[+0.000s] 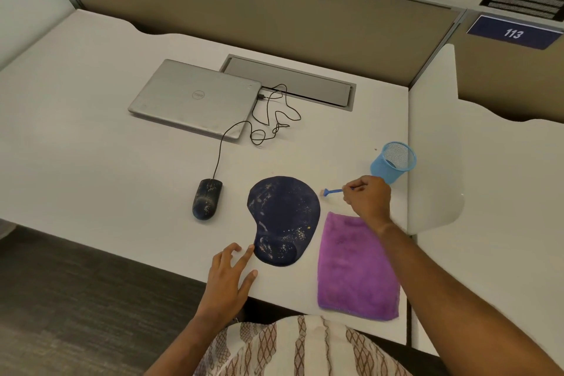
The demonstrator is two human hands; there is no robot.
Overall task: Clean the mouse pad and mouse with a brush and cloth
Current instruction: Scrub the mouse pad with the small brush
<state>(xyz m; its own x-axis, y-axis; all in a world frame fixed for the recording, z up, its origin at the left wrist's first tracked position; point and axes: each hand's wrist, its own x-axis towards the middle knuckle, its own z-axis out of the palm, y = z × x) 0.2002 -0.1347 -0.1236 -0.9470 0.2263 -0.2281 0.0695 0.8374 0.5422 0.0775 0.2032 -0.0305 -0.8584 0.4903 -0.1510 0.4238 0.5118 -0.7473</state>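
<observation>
On the surface (91,146), the right grip (367,197) pinched the brush (332,191), which lay sideways with its bristles pointing left; the left grip (229,272) was spread open.

Right hand (367,197) reaches far right, fingers curled in a pinch; left hand (229,273) lies near, fingers loosely spread.

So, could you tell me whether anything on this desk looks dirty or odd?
The mouse pad and the mouse are both flecked with pale specks and smears. The mouse cable lies in a loose tangle beside the closed laptop. Nothing looks spilled or broken.
</observation>
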